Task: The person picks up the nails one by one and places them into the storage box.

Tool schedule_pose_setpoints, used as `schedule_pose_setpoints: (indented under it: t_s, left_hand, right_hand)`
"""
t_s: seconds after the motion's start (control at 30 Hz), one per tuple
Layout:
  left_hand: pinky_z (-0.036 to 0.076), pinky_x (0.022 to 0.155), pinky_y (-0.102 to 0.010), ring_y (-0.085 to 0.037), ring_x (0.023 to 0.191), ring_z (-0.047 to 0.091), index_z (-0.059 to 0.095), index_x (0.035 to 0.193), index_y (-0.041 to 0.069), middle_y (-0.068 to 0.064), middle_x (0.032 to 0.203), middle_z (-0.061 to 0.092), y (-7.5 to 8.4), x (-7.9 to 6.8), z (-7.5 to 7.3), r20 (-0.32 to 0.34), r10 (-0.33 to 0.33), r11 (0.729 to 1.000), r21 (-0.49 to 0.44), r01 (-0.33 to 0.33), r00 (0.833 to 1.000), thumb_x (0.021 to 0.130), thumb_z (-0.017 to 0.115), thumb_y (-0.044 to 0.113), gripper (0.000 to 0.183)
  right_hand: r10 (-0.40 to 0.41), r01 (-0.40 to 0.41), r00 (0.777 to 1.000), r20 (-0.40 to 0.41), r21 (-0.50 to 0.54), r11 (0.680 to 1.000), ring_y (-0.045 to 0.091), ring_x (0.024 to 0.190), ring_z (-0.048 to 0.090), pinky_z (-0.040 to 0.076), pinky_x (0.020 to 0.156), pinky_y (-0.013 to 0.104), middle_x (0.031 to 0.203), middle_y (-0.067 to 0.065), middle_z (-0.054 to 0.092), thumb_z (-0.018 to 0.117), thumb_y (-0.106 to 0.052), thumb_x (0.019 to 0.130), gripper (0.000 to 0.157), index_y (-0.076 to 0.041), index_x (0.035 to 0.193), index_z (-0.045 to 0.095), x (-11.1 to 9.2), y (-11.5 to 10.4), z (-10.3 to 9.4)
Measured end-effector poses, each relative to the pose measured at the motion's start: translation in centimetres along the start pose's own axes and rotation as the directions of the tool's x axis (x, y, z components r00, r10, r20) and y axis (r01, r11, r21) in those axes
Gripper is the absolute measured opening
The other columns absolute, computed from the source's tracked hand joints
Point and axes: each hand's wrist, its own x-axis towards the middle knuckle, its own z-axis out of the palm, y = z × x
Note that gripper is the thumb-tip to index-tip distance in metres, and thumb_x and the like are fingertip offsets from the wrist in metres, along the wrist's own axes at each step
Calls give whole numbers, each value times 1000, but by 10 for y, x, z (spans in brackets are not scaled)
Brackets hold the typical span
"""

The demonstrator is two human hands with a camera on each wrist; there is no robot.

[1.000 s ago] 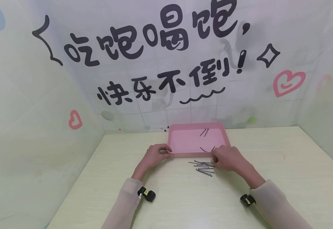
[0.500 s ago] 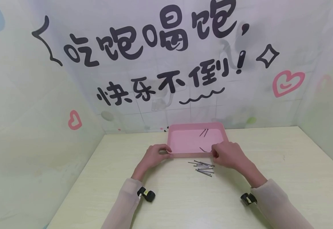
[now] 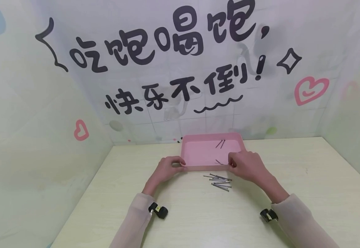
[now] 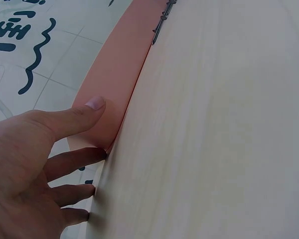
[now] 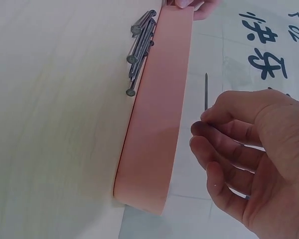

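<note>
Hazard: dropping nail (image 5: pixel 206 94) outside tray (image 5: pixel 152 99).
Pinched by one end in right grip (image 3: pixel 247 165), right of centre in right-wrist frame; liable to slip through narrow contact. Guard tray corner, clasped in left grip (image 3: pixel 167 168), against bumping and sliding.

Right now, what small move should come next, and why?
Probably lower the pinched nail into the pink tray and release it: the right hand holds it at the tray's near side, other nails lie inside, and the left hand touches the near left corner.
</note>
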Motion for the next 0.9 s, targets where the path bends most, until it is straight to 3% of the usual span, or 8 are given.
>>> schedule_pose_setpoints:
  t_s: [0.9]
  left_hand:
    - [47, 112, -52, -25, 122, 69, 78, 101, 21, 5, 107, 79, -1, 0, 1, -2, 10, 1000, 3, -10, 1000, 89, 82, 27, 15]
  right_hand:
    - [19, -18, 982, -187, 5, 1000, 13, 56, 55, 39, 45, 29, 67, -3, 68, 72, -13, 87, 5, -14, 84, 68, 0, 3, 2]
